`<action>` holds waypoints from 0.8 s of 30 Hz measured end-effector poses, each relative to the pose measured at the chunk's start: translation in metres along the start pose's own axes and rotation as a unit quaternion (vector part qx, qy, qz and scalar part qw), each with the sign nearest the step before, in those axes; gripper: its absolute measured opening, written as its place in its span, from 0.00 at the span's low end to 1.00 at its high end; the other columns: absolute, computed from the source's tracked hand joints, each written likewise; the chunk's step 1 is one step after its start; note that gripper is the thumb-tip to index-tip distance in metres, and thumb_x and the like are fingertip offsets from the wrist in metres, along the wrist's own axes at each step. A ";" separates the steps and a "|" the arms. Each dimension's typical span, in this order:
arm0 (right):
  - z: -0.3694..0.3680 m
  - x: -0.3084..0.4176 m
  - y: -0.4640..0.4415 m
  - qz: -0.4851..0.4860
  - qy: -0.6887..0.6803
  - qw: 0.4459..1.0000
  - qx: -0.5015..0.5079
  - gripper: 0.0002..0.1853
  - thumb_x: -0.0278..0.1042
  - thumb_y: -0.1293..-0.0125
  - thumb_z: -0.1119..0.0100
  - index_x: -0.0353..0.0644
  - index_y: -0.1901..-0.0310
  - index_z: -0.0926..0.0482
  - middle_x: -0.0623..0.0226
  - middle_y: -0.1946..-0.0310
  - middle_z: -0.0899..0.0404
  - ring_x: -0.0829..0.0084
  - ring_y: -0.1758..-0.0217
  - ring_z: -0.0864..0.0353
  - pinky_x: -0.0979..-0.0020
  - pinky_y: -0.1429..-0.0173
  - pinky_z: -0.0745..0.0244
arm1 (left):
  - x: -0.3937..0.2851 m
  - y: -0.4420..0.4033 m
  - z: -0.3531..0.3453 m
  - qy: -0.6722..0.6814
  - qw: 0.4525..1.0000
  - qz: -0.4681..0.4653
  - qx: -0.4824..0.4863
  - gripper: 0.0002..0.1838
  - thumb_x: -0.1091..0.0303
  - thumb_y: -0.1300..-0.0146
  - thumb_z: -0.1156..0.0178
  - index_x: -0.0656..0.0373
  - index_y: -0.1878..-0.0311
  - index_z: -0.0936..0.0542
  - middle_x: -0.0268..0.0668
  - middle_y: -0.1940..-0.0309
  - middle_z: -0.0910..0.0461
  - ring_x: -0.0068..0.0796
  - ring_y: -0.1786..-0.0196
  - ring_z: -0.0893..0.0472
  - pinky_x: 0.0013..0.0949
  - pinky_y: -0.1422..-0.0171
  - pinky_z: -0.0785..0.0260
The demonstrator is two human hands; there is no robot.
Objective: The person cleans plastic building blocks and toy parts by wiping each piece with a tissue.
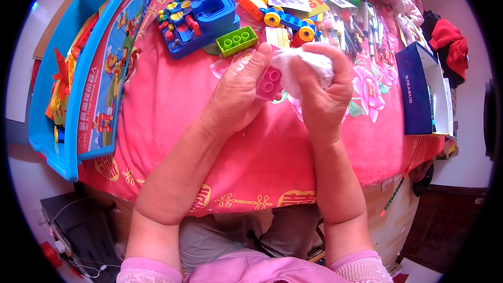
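My left hand (238, 91) holds a pink toy block (269, 84), its round studs facing up, with the thumb on its upper left side. My right hand (326, 86) grips a crumpled white cloth or tissue (314, 68), which touches the block's upper right side. Just beyond my left hand lies a green block (237, 41). A large blue toy piece (212, 10) with small red and yellow parts sits behind it on the pink bedspread (251, 162).
A blue bin (73, 152) of toy parts stands at the left. Wheeled blue toys (291, 20), cards (289, 1) and pens (365, 26) lie at the back. A dark blue box (416, 91) is at the right.
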State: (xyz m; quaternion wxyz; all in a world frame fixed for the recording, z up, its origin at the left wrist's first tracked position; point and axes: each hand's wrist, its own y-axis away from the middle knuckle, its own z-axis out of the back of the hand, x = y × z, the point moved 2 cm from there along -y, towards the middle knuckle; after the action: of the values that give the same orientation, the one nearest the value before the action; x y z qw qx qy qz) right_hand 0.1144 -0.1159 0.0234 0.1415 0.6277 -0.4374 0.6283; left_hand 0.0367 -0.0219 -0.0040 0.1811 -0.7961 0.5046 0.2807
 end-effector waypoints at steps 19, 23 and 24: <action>-0.005 0.001 0.002 0.025 0.058 0.990 0.126 0.13 0.19 0.52 0.38 0.40 0.63 0.26 0.70 0.69 0.25 0.82 0.65 0.26 0.80 0.63 0.30 | -0.008 -0.009 0.012 0.025 0.991 -0.019 -0.128 0.17 0.57 0.30 0.61 0.61 0.55 0.29 0.38 0.65 0.23 0.26 0.65 0.22 0.29 0.61 0.27; -0.005 0.000 0.000 -0.015 0.024 0.999 0.030 0.12 0.21 0.49 0.38 0.40 0.61 0.26 0.70 0.68 0.26 0.83 0.66 0.27 0.81 0.65 0.30 | -0.001 -0.005 0.013 -0.023 0.996 0.004 -0.084 0.17 0.57 0.30 0.63 0.58 0.53 0.30 0.35 0.61 0.23 0.26 0.61 0.23 0.32 0.57 0.29; -0.005 -0.003 -0.001 0.017 0.054 0.998 0.021 0.12 0.21 0.49 0.37 0.39 0.61 0.26 0.70 0.68 0.26 0.83 0.66 0.27 0.80 0.64 0.30 | 0.000 -0.004 0.012 -0.029 0.998 0.007 -0.063 0.17 0.57 0.30 0.64 0.58 0.52 0.30 0.36 0.59 0.24 0.26 0.57 0.23 0.33 0.52 0.29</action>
State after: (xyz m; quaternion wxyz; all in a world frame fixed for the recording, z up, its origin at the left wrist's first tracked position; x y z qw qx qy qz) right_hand 0.1126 -0.1107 0.0217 0.1411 0.5880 -0.4262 0.6728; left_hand 0.0369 -0.0135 -0.0132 0.1433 -0.7937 0.4861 0.3364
